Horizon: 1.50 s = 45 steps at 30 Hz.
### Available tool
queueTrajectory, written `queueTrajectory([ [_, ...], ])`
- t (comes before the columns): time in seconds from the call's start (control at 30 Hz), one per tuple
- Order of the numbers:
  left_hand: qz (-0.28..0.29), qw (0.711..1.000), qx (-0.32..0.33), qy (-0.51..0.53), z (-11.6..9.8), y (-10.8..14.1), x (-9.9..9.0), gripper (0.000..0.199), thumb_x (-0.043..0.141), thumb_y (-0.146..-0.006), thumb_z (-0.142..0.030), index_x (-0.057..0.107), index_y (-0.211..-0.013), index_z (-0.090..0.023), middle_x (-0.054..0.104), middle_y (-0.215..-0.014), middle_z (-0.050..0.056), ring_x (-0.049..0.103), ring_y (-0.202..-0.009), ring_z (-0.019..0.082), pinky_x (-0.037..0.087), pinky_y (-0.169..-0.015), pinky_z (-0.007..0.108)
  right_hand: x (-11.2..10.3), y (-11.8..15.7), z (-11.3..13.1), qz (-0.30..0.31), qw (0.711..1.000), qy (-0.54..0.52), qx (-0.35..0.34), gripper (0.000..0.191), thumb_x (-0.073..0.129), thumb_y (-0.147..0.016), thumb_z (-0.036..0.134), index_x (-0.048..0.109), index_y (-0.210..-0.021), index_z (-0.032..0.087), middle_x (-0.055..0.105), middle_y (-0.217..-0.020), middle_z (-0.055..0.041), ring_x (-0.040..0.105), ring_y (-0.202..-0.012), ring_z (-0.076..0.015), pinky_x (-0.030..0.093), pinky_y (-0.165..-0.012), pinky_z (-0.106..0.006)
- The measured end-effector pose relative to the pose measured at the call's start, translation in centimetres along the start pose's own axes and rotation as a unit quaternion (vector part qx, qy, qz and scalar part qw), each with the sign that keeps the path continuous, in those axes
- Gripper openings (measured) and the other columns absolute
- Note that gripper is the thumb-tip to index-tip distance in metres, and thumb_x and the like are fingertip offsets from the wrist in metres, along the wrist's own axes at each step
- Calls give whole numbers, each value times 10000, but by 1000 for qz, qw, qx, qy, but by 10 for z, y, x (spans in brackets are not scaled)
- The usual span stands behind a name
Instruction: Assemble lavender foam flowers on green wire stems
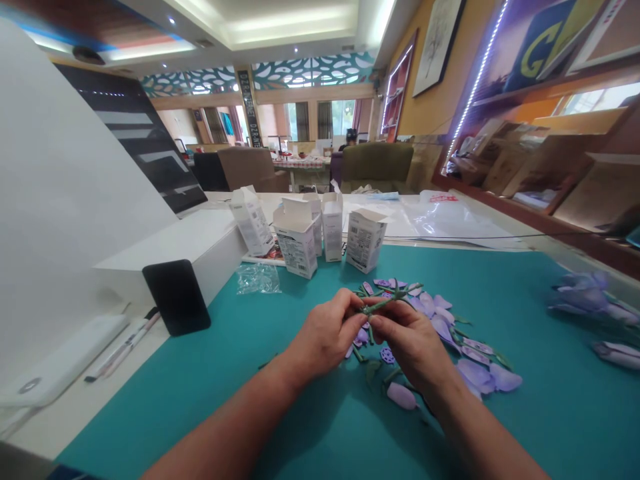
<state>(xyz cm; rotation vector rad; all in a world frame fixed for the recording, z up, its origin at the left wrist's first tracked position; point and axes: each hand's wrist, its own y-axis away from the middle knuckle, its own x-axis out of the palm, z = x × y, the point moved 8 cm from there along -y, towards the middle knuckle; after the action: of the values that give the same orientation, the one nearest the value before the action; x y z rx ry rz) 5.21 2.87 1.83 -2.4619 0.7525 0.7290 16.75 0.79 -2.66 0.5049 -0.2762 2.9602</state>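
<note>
Both hands are on the stem here: the left hand pinches its near end between thumb and fingers, and the right hand grips right beside it, thumb up. The green stem sits just above the mat, pointing up and right over a heap of petals.

And it's crowded in there! The hands and wrists block part of that heap, its petals overlapping too much to count. One bud lies by the right wrist, one wheel between the hands. Off to the right, one blurred flower and a second bud.

Up front, five boxes: four show clearly, the fifth peeks from behind. One clear bag lies before them. Over on the left, one black slab leans against a white block, with what look like two pens nearby.
</note>
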Motion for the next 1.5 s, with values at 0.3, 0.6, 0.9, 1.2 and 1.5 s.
queueTrajectory([
  [0.3, -16, 1000, 0, 16, 0, -1, 1, 100, 455, -871, -265, 517, -894, -190, 667, -783, 5, 600, -724, 156, 427, -656, 259, 4, -2, 4, 4, 1000, -3, -31, 188, 772, -635, 279, 744, -813, 224, 642, -626, 15, 500, -517, -95, 421, -486, -223],
  [0.6, -49, 998, -39, 7, 13, -6, -13, 170, 499, -838, -357, 532, -858, -192, 555, -661, -35, 507, -613, 133, 378, -570, 243, -60, -19, 23, -13, 915, 402, 22, 254, 575, -787, 317, 696, -980, 204, 699, -816, -25, 625, -693, -159, 481, -573, -257],
  [0.9, -48, 996, -60, 42, 18, -8, -16, 192, 489, -829, -378, 516, -853, -189, 488, -634, -43, 455, -594, 126, 362, -555, 247, -205, -32, 43, -142, 666, 722, 122, 203, 638, -677, 172, 741, -849, 201, 727, -923, -86, 640, -882, -249, 420, -677, -274],
  [1.2, -21, 996, -82, 35, 28, -12, -10, 235, 476, -828, -413, 524, -892, -193, 515, -673, -25, 484, -628, 145, 390, -580, 264, -219, -39, 21, -91, 632, 752, 163, 142, 611, -698, 151, 713, -787, 193, 719, -812, -48, 634, -763, -177, 368, -586, -224],
  [1.5, -36, 998, -52, 8, 25, -10, -14, 183, 455, -858, -356, 519, -904, -191, 563, -712, -15, 525, -662, 147, 404, -605, 259, -214, -20, 49, -110, 639, 750, 133, 95, 534, -779, 208, 615, -738, 181, 687, -775, -52, 603, -720, -176, 379, -587, -238],
])
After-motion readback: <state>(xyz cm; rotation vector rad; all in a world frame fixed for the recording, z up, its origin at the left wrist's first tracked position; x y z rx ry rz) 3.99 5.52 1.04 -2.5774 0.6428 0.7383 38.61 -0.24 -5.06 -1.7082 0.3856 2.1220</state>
